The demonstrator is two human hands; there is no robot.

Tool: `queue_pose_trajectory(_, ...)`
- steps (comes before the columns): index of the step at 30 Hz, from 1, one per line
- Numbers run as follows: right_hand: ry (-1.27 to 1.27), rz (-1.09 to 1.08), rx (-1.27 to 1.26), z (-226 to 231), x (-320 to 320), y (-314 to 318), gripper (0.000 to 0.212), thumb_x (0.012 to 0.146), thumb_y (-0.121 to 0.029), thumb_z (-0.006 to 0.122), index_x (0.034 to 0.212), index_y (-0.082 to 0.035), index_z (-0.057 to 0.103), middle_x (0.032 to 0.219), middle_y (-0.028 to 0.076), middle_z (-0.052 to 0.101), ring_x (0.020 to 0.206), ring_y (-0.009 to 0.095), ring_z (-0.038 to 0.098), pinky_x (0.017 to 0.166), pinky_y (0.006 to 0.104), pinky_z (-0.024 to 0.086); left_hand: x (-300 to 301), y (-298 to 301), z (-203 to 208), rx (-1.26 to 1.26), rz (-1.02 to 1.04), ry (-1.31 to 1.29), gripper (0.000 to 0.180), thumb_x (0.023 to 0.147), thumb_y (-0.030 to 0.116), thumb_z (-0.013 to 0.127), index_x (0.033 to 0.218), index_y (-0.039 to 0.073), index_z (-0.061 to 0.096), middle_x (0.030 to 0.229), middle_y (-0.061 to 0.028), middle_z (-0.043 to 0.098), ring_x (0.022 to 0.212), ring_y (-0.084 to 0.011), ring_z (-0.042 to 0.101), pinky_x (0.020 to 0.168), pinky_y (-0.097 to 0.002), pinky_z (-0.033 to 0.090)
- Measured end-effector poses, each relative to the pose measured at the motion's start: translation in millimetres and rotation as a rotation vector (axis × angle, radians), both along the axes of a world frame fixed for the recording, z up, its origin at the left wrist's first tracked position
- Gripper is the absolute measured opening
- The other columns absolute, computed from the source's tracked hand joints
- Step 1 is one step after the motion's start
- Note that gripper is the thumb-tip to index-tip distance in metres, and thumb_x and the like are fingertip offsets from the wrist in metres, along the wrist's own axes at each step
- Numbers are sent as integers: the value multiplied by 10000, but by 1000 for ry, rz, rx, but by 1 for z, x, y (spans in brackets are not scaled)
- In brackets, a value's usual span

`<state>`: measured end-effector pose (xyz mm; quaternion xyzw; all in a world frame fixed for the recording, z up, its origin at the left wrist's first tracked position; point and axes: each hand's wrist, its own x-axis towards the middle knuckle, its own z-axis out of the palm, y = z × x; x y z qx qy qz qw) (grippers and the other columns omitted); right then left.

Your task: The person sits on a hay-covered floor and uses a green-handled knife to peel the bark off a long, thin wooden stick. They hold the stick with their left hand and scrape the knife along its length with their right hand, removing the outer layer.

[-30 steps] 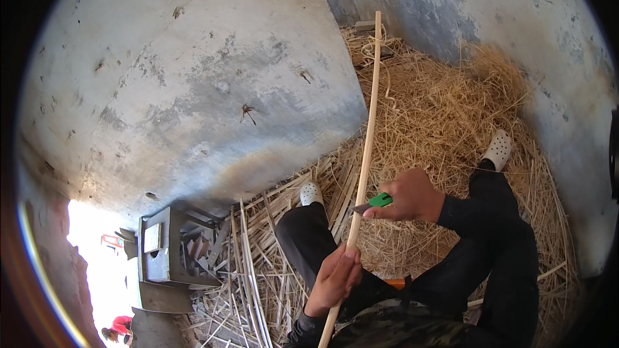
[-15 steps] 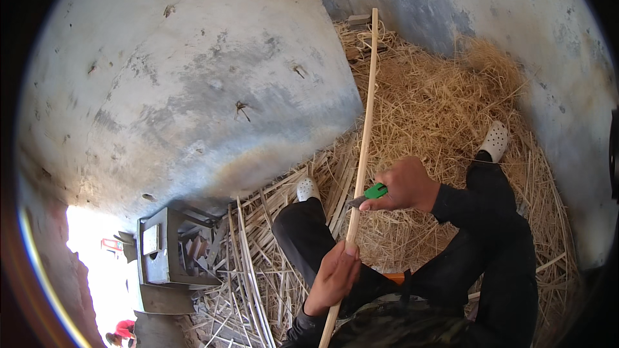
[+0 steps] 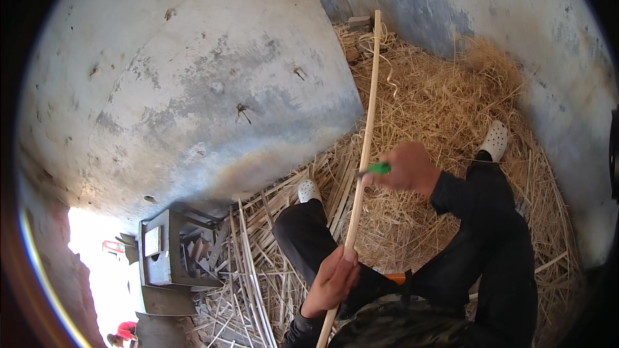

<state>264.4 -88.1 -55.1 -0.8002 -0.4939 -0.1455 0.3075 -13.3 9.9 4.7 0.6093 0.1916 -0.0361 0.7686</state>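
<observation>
A long, narrow, pale wooden strip [image 3: 369,129] slants from the lower edge, past the person's left thigh, up toward the far corner, bending slightly along the way. The left hand [image 3: 332,277] is closed around its lower part, fingers wrapped about the wood and the thumb lying along the upper face. Farther up the strip, the right hand [image 3: 409,167], blurred, is curled shut around a small knife with a bright green handle [image 3: 380,168]. The knife's dark blade crosses the strip in this view; the blur leaves it unclear whether the edge meets the wood.

Near the strip's far end is a thin, curly, pale shaving [image 3: 389,76], and just left of that end sits a small grey block [image 3: 360,22]. To the right spreads a thick heap of golden-brown straw-like shavings [image 3: 445,100]. The person's legs, in black trousers [image 3: 300,232], are spread apart, with white perforated clogs [image 3: 496,140] on the feet. Left of the left leg lie loose, pale, flat split strips [image 3: 258,283], beside a boxy, dark grey stand [image 3: 170,254]. Stained, grey-white plaster walls [image 3: 193,90] rise around. At the bright opening, lower left, another person in red [image 3: 126,330] is partly visible.
</observation>
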Motion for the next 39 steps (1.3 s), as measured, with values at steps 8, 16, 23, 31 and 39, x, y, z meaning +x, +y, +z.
queue_pose_trajectory(8,6,-225,-62,-4,80,-5,770,797,-854,313,436,-174,333,425,-67,242,357,112,218,338,330,170,-2,-8,-1,-30,-62,0,274,1035,317,371,889,90,421,621,47,387,495,-43,343,444,-198,271)
queue_pose_trajectory(16,291,-633,-47,-12,193,-64,711,841,-794,366,485,-179,336,459,-75,231,383,81,192,362,298,121,-20,-21,5,-50,-218,96,259,1019,334,412,919,97,434,648,57,378,533,-37,347,465,-196,261)
queue_pose_trajectory(23,317,-678,-106,-5,200,-77,727,835,-816,315,479,-182,314,456,-83,216,386,79,151,365,291,90,-11,-25,-2,-7,-187,102,276,1040,313,371,932,78,469,622,61,394,498,-22,345,447,-187,260)
queue_pose_trajectory(31,79,17,-157,39,-3,-32,741,779,-821,440,477,-148,515,404,-28,322,337,123,332,341,319,238,8,-2,2,24,8,0,289,1033,323,385,978,62,493,575,47,404,444,-27,335,411,-181,249)
queue_pose_trajectory(39,34,-15,-92,24,-4,-24,763,714,-841,503,467,-120,545,378,24,366,317,193,414,343,357,321,7,-6,5,63,42,-6,260,1029,293,402,952,62,493,620,57,417,511,-17,344,459,-179,250)
